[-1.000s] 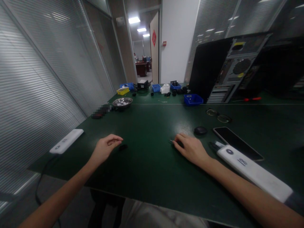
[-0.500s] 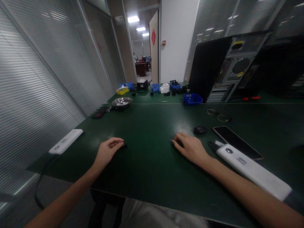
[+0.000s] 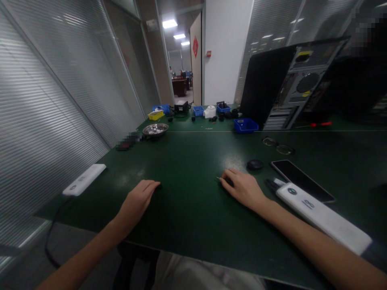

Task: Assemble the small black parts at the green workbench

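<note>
On the left of the green table (image 3: 187, 217), my left hand (image 3: 137, 203) rests with its fingers pressed together. A bit of something small and dark shows just past its fingertips; I cannot make out what it is. My right hand (image 3: 240, 187) lies closed on the tabletop, its fingers curled around a small dark object (image 3: 229, 182). A thin, pale metallic tip pokes out to the left of those fingers. Beyond the right knuckles sits a black computer mouse (image 3: 255, 164).
White power banks lie at left (image 3: 84, 179) and right (image 3: 323, 217), with cables. Near the right one are a phone (image 3: 302, 180) and glasses (image 3: 277, 146). Farther back stand a metal bowl (image 3: 155, 129), a blue bin (image 3: 246, 125) and a computer case (image 3: 269, 88).
My left hand has turned over, so its back now faces up and its fingers have straightened together. The small dark thing by its fingertips is now mostly covered. My right hand stays put.
</note>
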Motion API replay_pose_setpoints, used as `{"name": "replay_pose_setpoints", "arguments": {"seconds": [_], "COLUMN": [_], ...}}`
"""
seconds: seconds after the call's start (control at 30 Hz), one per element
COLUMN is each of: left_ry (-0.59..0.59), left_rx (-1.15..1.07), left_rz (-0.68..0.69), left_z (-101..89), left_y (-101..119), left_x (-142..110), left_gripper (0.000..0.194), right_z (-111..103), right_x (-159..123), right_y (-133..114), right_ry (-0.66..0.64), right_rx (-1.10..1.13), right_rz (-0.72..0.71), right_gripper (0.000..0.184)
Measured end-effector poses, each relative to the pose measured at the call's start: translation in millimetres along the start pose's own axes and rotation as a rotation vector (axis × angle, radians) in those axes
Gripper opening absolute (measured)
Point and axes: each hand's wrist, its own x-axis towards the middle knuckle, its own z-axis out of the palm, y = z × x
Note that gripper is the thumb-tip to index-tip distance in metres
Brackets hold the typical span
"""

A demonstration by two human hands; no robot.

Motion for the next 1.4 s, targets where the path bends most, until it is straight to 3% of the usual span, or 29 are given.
{"name": "replay_pose_setpoints", "arguments": {"seconds": [0.13, 0.23, 0.3, 0.4, 0.57, 0.67, 0.77, 0.97, 1.07, 1.13, 1.27, 1.4], "left_ry": [-0.035, -0.078, -0.104, -0.113, -0.021, -0.020, -0.085, -0.236, -0.215, -0.216, -0.283, -0.269], "left_rx": [0.156, 0.184, 0.184, 0.215, 0.345, 0.330, 0.215, -0.201, -0.331, -0.423, -0.589, -0.607], "left_rz": [0.108, 0.114, 0.078, -0.025, -0.266, -0.303, -0.183, 0.298, 0.401, 0.388, 0.286, 0.257], "left_z": [3.0, 2.9, -0.7, -12.9, -37.8, -40.5, -27.4, 30.0, 52.7, 61.7, 68.1, 66.6], "left_y": [8.8, 2.7, -13.8, -55.2, -126.3, -137.6, -105.5, 43.7, 91.7, 99.8, 87.0, 82.6], "left_x": [-4.6, -2.9, 0.5, 5.3, -1.6, -0.1, 22.5, 100.1, 121.3, 126.9, 128.9, 127.4], "left_gripper": [0.036, 0.038, 0.040, 0.040, 0.043, 0.042, 0.037, 0.025, 0.019, 0.016, 0.017, 0.014], "right_z": [0.0, 0.2, 0.3, 0.3, 0.2, 0.8, 0.9, -0.4, 0.5, 0.8, -0.8, -3.3], "right_x": [-0.4, -0.3, -0.3, -0.6, -1.1, -0.4, 0.1, -1.4, -2.0, -1.9, -1.7, -2.7], "right_y": [-0.3, -0.6, -1.0, -1.7, -1.7, -1.4, -2.1, -3.2, -1.9, -1.1, -2.4, -5.6], "right_ry": [0.006, 0.001, -0.003, -0.003, -0.002, -0.002, -0.002, 0.002, 0.022, 0.030, 0.037, 0.028], "right_rx": [-0.003, -0.010, -0.018, -0.018, -0.019, -0.020, -0.015, -0.017, -0.005, 0.020, 0.073, 0.097], "right_rz": [-0.002, 0.001, 0.004, 0.007, 0.014, 0.017, 0.017, 0.013, 0.035, 0.046, 0.031, -0.026], "right_gripper": [0.024, 0.024, 0.023, 0.022, 0.022, 0.022, 0.023, 0.024, 0.023, 0.022, 0.022, 0.022]}}
